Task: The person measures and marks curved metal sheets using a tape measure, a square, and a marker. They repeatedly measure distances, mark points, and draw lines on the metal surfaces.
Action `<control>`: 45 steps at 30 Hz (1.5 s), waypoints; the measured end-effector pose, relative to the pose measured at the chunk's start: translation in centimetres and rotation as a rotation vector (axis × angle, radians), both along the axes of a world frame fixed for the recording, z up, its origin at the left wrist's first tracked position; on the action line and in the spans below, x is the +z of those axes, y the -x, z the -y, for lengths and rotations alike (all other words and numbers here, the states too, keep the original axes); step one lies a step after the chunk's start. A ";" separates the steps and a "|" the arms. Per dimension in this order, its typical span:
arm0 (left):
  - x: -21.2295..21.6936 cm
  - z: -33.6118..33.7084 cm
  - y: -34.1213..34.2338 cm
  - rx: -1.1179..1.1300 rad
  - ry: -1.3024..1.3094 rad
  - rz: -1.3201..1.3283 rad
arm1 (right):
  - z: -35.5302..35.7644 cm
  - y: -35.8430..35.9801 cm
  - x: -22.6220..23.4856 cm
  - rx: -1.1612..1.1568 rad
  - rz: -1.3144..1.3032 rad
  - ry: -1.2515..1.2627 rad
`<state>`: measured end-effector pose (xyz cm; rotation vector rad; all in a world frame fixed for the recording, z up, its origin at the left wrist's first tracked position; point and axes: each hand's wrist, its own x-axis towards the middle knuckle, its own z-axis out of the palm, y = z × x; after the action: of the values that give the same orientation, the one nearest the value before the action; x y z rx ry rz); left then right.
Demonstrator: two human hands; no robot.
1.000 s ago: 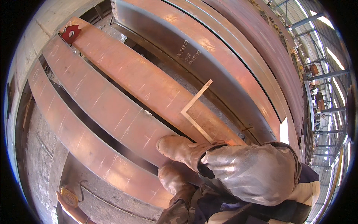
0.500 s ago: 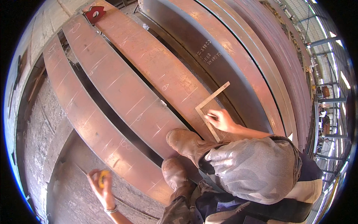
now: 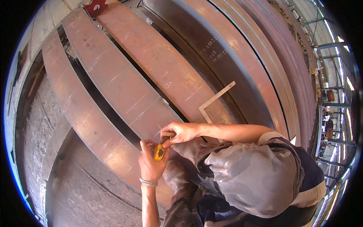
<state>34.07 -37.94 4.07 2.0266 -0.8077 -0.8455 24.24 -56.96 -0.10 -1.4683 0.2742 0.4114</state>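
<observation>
My left hand (image 3: 152, 162) is closed around a yellow and black tape measure (image 3: 159, 152). My right hand (image 3: 180, 132) meets it from the right, fingers pinched, its thumb at the top of the tape measure. A short flat tan piece (image 3: 168, 134) shows between the right fingers; its kind is not clear. Both hands are above a brown steel flange (image 3: 138, 115) with white chalk marks, in front of my boots. Beyond the right hand, an L-shaped square (image 3: 206, 108) lies flat on another flange (image 3: 166, 75), partly hidden by my right forearm.
Long steel beams lie side by side, with dark gaps (image 3: 98, 94) between their flanges. A red metal piece with a hole (image 3: 96, 6) sits at the far end. More stacked beams (image 3: 280, 64) stand to the right. Concrete floor (image 3: 90, 189) shows at the left.
My left hand has come up and right with the tape measure. My right hand has left the square and moved left to meet it. The square stays where it was.
</observation>
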 end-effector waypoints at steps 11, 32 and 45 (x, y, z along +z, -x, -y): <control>-2.8 1.6 -7.6 -0.132 -0.104 0.257 | 8.5 -2.5 -3.6 -0.517 -0.313 -0.096; -7.5 0.8 -9.8 -0.007 -0.260 0.644 | 8.0 -5.8 -7.1 -0.551 -0.366 0.701; -7.3 0.7 -10.4 -0.034 -0.222 0.587 | 7.3 -5.3 -8.2 -0.626 -0.177 0.851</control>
<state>44.50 -38.67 -3.25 2.5112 -1.1040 -0.3588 29.55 -64.26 -8.27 -2.0513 1.1173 -0.1208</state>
